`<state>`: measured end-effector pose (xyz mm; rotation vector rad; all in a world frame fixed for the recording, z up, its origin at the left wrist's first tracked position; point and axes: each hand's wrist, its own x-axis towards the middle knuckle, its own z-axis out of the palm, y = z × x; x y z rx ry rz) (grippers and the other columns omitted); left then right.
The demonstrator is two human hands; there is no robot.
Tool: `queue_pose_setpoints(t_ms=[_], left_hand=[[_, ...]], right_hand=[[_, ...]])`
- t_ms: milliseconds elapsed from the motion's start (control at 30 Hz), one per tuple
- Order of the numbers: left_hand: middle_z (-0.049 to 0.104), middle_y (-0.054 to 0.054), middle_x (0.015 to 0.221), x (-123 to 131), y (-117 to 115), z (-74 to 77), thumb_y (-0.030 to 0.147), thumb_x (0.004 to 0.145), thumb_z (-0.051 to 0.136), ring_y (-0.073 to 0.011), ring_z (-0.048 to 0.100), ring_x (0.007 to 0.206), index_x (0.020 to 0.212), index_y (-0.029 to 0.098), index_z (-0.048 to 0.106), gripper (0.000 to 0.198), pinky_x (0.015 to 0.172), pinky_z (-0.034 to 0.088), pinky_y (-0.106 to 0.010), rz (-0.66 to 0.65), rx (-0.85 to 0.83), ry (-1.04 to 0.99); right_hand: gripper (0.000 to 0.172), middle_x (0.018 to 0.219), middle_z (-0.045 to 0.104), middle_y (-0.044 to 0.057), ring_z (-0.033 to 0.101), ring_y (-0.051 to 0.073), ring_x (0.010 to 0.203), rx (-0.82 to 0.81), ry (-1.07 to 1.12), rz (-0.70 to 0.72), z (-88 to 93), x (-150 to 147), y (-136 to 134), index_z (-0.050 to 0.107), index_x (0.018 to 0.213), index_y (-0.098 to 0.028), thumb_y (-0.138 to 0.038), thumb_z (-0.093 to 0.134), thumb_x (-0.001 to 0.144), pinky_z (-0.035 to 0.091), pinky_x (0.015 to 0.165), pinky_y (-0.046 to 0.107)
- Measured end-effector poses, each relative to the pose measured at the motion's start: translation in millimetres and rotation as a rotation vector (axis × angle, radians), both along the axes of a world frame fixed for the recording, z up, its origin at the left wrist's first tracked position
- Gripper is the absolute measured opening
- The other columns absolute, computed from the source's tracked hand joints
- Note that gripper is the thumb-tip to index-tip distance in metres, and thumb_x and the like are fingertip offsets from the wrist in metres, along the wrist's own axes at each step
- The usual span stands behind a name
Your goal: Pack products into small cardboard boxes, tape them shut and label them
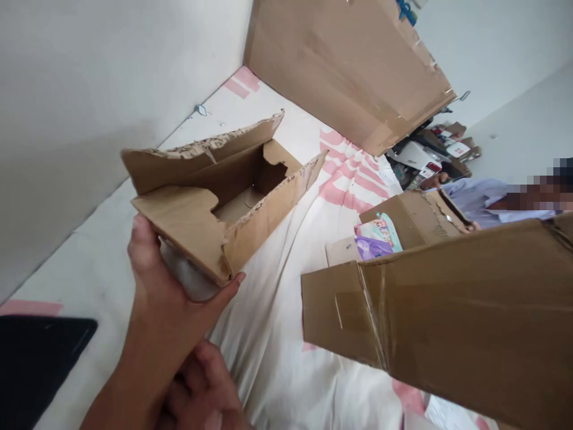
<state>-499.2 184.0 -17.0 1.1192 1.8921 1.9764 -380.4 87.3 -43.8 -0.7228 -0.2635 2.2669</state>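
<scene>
In the head view, a cardboard box (246, 242) sits over a white sheet (273, 322) near the wall (89, 77). The left hand (163, 292) has its grip clamped on the near end, thumb on one side, fingers on the other. The right hand (203, 382) is just below the left wrist (whether its grip is closed on anything cannot be told). The box is probably light and fairly stiff, not slippery, but its torn rims (ragged along both long sides) could crumple; the lower end corners look a surer hold than the flap (183, 215).
</scene>
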Motion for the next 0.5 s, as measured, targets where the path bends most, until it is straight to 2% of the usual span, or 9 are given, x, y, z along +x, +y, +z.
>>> queue_pose_setpoints(t_ms=[67, 167, 267, 333, 367, 400, 433, 500], left_hand=[[0.028, 0.003, 0.165, -3, 1, -3.4, 0.036, 0.035, 0.098, -0.0371, 0.028, 0.152, 0.158, 0.049, 0.004, 0.155, 0.126, 0.026, -0.058, -0.086, -0.024, 0.147], [0.02, -0.001, 0.168, -9, 3, -11.7, 0.036, 0.045, 0.095, -0.0368, 0.028, 0.152, 0.159, 0.043, -0.003, 0.151, 0.124, 0.029, -0.059, -0.133, -0.043, 0.207], [0.01, -0.006, 0.171, -15, 0, -10.4, 0.033, 0.057, 0.091, -0.0352, 0.024, 0.154, 0.16, 0.036, -0.007, 0.142, 0.125, 0.026, -0.06, -0.204, -0.105, 0.224], [0.003, -0.008, 0.172, -14, -5, 4.4, 0.031, 0.062, 0.089, -0.0349, 0.014, 0.157, 0.161, 0.033, -0.007, 0.138, 0.126, 0.018, -0.061, -0.195, -0.09, 0.352], [0.004, -0.009, 0.172, -11, -7, 16.4, 0.03, 0.062, 0.089, -0.0352, 0.011, 0.157, 0.161, 0.032, -0.002, 0.135, 0.127, 0.016, -0.061, -0.152, -0.039, 0.461], [0.011, -0.009, 0.171, -6, -8, 30.9, 0.029, 0.062, 0.089, -0.0355, 0.015, 0.156, 0.161, 0.033, 0.007, 0.129, 0.127, 0.018, -0.061, -0.089, 0.043, 0.581], [0.025, -0.008, 0.167, 2, -6, 47.0, 0.027, 0.064, 0.088, -0.0353, 0.026, 0.153, 0.159, 0.034, 0.02, 0.117, 0.125, 0.024, -0.061, -0.035, 0.136, 0.682], [0.056, -0.007, 0.145, 26, 5, 79.7, 0.027, 0.073, 0.081, -0.0315, 0.053, 0.135, 0.144, 0.034, 0.048, 0.078, 0.115, 0.042, -0.056, -0.01, 0.251, 0.735]], right_hand=[[0.087, 0.133, 0.065, 0.007, 0.061, 0.035, 0.12, -0.011, -0.02, -0.028, -2.5, -4, -3, 0.068, 0.118, -0.031, -0.056, 0.089, 0.038, 0.044, 0.101, 0.053], [0.09, 0.134, 0.064, 0.009, 0.061, 0.032, 0.119, 0.016, -0.042, -0.061, 4.4, -12, -3, 0.067, 0.12, -0.028, -0.051, 0.093, 0.037, 0.044, 0.101, 0.047], [0.067, 0.119, 0.068, 0.007, 0.065, 0.023, 0.107, -0.053, -0.038, -0.093, 18.4, -18, 5, 0.067, 0.109, -0.026, -0.042, 0.092, 0.049, 0.047, 0.092, 0.036], [0.05, 0.107, 0.071, 0.003, 0.067, 0.018, 0.093, -0.124, 0.036, -0.092, 26.1, -20, 13, 0.064, 0.099, -0.025, -0.042, 0.089, 0.058, 0.048, 0.082, 0.03], [0.045, 0.101, 0.071, 0.002, 0.066, 0.017, 0.085, -0.148, 0.099, -0.089, 28.8, -20, 17, 0.063, 0.095, -0.025, -0.046, 0.085, 0.062, 0.048, 0.077, 0.029], [0.043, 0.094, 0.071, 0.001, 0.066, 0.017, 0.079, -0.164, 0.168, -0.076, 30.9, -20, 20, 0.063, 0.093, -0.024, -0.051, 0.082, 0.066, 0.049, 0.073, 0.03], [0.042, 0.088, 0.071, 0.001, 0.065, 0.018, 0.074, -0.173, 0.232, -0.051, 32.8, -20, 24, 0.063, 0.091, -0.023, -0.056, 0.077, 0.068, 0.05, 0.07, 0.031], [0.046, 0.074, 0.067, 0.002, 0.066, 0.022, 0.071, -0.175, 0.317, 0.036, 37.1, -19, 30, 0.064, 0.088, -0.02, -0.062, 0.071, 0.07, 0.052, 0.066, 0.036]])
